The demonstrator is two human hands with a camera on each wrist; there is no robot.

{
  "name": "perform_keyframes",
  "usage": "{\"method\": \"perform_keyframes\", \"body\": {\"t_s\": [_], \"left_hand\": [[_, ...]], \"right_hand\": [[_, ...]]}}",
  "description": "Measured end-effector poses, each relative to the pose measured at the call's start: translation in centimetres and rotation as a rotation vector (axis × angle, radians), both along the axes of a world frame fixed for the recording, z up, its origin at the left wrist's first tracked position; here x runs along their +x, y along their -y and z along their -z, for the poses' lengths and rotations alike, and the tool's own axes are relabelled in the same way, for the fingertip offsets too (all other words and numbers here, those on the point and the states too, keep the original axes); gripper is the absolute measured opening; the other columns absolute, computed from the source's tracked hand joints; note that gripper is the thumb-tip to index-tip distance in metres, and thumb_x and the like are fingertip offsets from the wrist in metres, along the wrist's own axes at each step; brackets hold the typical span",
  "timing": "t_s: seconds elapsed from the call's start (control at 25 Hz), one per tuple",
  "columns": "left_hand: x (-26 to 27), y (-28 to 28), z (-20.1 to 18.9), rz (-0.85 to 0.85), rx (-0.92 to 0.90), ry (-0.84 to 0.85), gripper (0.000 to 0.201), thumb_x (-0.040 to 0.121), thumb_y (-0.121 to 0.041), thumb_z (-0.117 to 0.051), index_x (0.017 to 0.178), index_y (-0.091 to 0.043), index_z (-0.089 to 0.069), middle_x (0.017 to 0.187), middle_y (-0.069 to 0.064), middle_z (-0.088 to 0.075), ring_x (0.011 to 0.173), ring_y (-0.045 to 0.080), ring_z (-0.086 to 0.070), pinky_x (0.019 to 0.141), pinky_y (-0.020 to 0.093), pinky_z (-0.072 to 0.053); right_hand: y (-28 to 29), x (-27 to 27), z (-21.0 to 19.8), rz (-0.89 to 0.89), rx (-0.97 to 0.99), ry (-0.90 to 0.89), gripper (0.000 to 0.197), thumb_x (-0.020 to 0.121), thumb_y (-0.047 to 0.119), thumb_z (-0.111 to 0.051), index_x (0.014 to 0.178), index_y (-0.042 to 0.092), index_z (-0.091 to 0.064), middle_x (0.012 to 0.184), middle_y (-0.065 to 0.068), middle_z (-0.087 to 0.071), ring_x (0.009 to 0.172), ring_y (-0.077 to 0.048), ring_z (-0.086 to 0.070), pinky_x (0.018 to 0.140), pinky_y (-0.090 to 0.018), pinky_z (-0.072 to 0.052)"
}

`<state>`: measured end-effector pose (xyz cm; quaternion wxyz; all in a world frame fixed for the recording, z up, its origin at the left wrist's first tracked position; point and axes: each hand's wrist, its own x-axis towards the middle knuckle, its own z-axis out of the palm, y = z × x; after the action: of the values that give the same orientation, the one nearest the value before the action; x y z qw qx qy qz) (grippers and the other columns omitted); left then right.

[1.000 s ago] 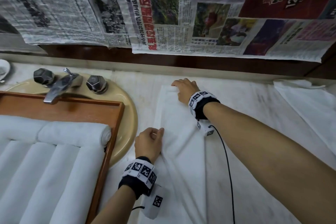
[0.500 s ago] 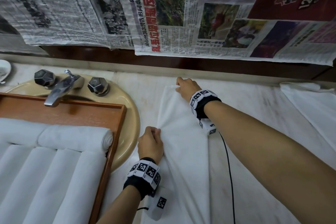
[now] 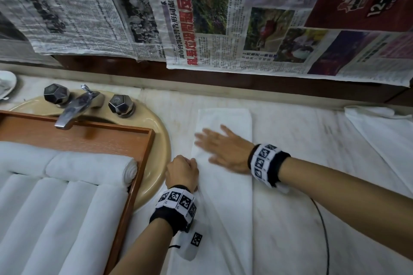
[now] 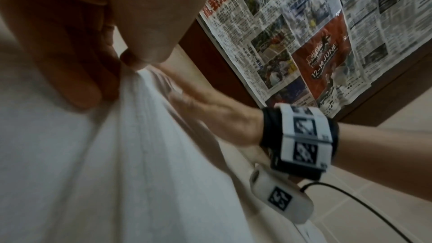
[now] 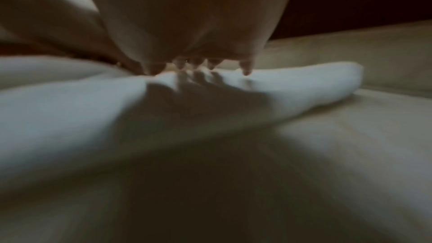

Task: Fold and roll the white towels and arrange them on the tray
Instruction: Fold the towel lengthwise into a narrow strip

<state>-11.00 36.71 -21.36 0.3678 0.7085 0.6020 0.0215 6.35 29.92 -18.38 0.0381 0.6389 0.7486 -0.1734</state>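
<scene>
Our left hand (image 3: 182, 172) pinches the towel (image 3: 225, 196) edge; our right hand (image 3: 223, 149), fingers flat, smooths it. Tugging could skew the fold.

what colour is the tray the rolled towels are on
Reddish-brown wood; the tray shows best in the head view.

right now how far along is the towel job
Done: several rolled towels lie in the tray. In hand: the left hand pinches the folded towel while the right hand lies flat on it. Left: rolling it, plus another towel at the far right.
</scene>
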Motion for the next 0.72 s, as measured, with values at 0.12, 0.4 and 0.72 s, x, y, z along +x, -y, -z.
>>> {"method": "perform_keyframes", "body": {"t_s": [0.12,0.4,0.72], "left_hand": [[0.1,-0.1,-0.2,0.006,-0.039,-0.003,0.033,0.086,-0.037,-0.047,0.065,-0.016,-0.063,0.059,0.007,-0.067,0.061,0.026,-0.066,0.064,0.036,-0.059],[0.5,-0.3,-1.3,-0.062,-0.050,-0.037,0.029,0.086,-0.034,-0.055,0.068,-0.012,-0.063,0.059,0.010,-0.068,0.056,0.031,-0.067,0.061,0.039,-0.060],[1.1,-0.6,-1.8,-0.062,-0.037,-0.124,0.033,0.086,-0.030,-0.059,0.072,0.000,-0.064,0.069,0.011,-0.066,0.060,0.028,-0.061,0.055,0.029,-0.049]], "right_hand": [[0.0,2.8,1.6,0.008,-0.133,0.080,0.062,0.102,0.053,-0.019,0.153,0.032,0.010,0.159,0.012,0.022,0.145,-0.009,0.022,0.116,-0.052,0.016],[-0.7,2.3,2.0,0.062,-0.072,0.061,0.064,0.100,0.058,-0.015,0.152,0.033,0.012,0.158,0.009,0.024,0.146,-0.013,0.021,0.115,-0.052,0.017],[8.5,-1.6,1.4,0.321,-0.115,-0.007,0.068,0.101,0.053,-0.021,0.154,0.026,0.011,0.159,0.005,0.024,0.146,-0.014,0.021,0.114,-0.061,0.009]]}}
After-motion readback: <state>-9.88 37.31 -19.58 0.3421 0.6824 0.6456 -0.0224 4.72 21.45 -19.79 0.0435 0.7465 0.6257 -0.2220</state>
